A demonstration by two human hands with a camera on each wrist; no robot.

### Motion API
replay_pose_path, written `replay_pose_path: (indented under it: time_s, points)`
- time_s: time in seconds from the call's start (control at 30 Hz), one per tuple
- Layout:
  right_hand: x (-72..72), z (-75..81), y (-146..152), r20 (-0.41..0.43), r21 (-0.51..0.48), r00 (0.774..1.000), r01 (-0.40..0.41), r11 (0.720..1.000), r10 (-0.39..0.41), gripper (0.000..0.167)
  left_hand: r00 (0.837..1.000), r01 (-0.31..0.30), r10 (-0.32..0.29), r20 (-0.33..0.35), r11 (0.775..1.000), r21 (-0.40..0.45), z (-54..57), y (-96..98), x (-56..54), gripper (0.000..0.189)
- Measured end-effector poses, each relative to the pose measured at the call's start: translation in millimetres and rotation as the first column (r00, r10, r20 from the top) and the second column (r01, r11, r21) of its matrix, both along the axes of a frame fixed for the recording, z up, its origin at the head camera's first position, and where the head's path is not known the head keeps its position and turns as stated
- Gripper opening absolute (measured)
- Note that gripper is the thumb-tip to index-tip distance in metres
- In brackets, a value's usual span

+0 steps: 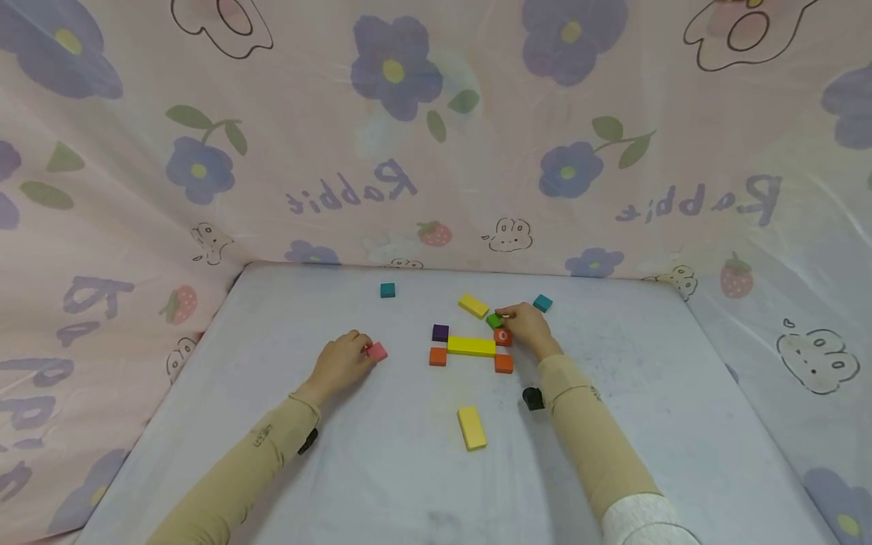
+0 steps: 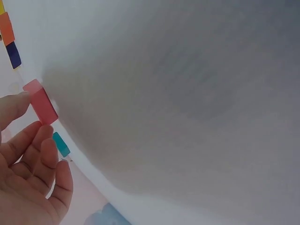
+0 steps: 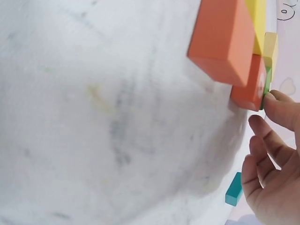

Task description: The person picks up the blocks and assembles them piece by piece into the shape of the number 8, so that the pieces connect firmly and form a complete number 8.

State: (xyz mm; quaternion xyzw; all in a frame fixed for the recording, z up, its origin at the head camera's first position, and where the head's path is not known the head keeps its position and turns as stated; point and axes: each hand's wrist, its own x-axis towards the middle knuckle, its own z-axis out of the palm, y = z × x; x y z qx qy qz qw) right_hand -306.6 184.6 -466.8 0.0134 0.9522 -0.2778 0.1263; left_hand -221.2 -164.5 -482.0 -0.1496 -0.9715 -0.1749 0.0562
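Observation:
On the left, my left hand (image 1: 343,361) pinches a pink block (image 1: 377,352) between thumb and fingers, at the tabletop. In the left wrist view the thumb touches one end of the pink block (image 2: 43,104) and a fingertip the other. My right hand (image 1: 527,324) holds a small green block (image 1: 494,321) beside an orange block with a round mark (image 1: 503,337). The green block (image 3: 266,83) is mostly hidden in the right wrist view. A long yellow block (image 1: 471,347) lies between that marked block, two plain orange blocks (image 1: 438,356) (image 1: 504,364) and a purple block (image 1: 440,332).
Two more yellow blocks (image 1: 473,306) (image 1: 471,428) lie behind and in front of the group. Teal blocks (image 1: 387,290) (image 1: 543,303) sit near the back of the white table (image 1: 381,469). A patterned curtain (image 1: 436,151) rises along the table's back and sides.

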Motion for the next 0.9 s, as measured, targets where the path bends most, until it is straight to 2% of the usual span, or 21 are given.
replay_pose_path:
  time_s: [0.3, 0.47, 0.67, 0.9]
  points:
    - [2.7, 5.6, 0.7, -0.004, -0.020, 1.000, -0.005, 1.000, 0.005, 0.032, 0.999, 0.036, -0.036, 0.014, 0.999, 0.008, 6.6, 3.2, -6.6, 0.014]
    - [1.7, 0.5, 2.1, -0.008, -0.034, 1.000, -0.014, 0.999, 0.014, 0.033, 0.999, 0.036, -0.035, 0.017, 0.999, -0.016, 6.6, 7.5, -13.8, 0.014]
    - [-0.2, -1.8, 1.6, -0.020, -0.014, 1.000, -0.015, 1.000, 0.014, 0.033, 0.999, 0.040, -0.040, 0.004, 0.998, -0.049, 7.0, 19.1, -25.0, 0.012]
    - [1.5, 1.2, 1.0, -0.018, -0.009, 1.000, -0.002, 1.000, 0.002, 0.032, 0.999, 0.016, -0.015, 0.032, 0.999, -0.045, 7.8, 36.0, -37.4, 0.013]
